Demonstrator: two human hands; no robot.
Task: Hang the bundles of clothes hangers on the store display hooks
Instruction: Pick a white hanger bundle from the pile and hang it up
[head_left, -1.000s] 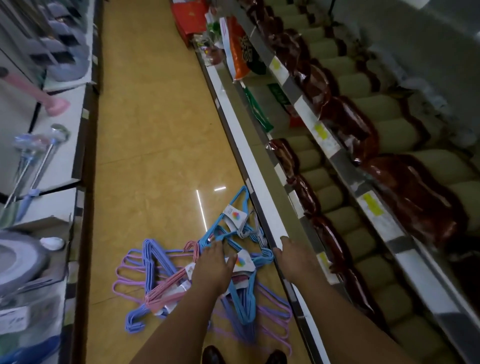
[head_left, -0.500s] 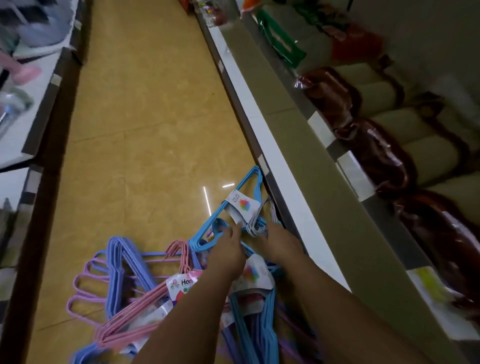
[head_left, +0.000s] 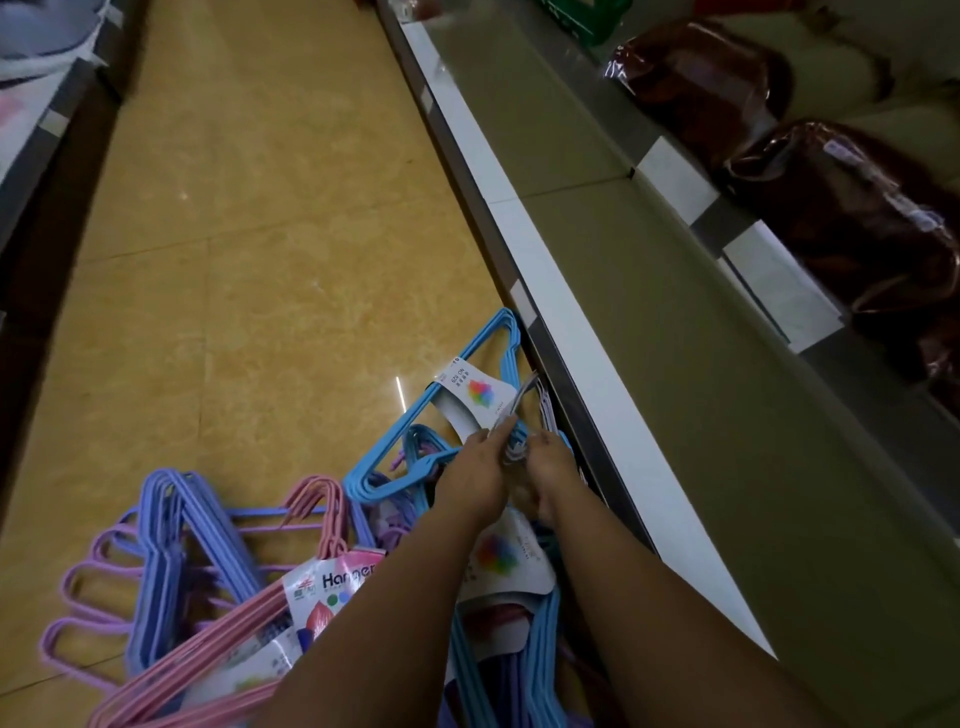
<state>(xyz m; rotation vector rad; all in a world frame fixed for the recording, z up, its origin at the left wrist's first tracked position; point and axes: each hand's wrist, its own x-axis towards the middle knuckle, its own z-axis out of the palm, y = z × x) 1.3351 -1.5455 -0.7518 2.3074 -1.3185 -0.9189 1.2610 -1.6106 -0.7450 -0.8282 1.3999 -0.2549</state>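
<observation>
Several bundles of clothes hangers lie on the yellow floor at my feet. A light blue bundle (head_left: 415, 415) with a white paper label lies at the top of the pile, its hooks pointing at the shelf base. My left hand (head_left: 475, 470) and my right hand (head_left: 550, 467) both close around its grey-white hooks, side by side. A pink bundle (head_left: 218, 639) with a "Hanger" label lies at the lower left over purple bundles (head_left: 156, 540). More blue hangers (head_left: 540, 654) lie under my arms. No display hook is in view.
A shelf unit with a white bottom edge (head_left: 566, 332) runs along the right. Rolled mats in dark red wrap (head_left: 857, 218) fill the shelf above. Another shelf unit (head_left: 47, 119) borders the aisle on the left. Bare yellow floor (head_left: 249, 218) stretches ahead.
The view has dropped toward the floor. My right hand has moved off the shelf edge to the blue bundle's hooks, and my left hand has moved up to the same hooks.
</observation>
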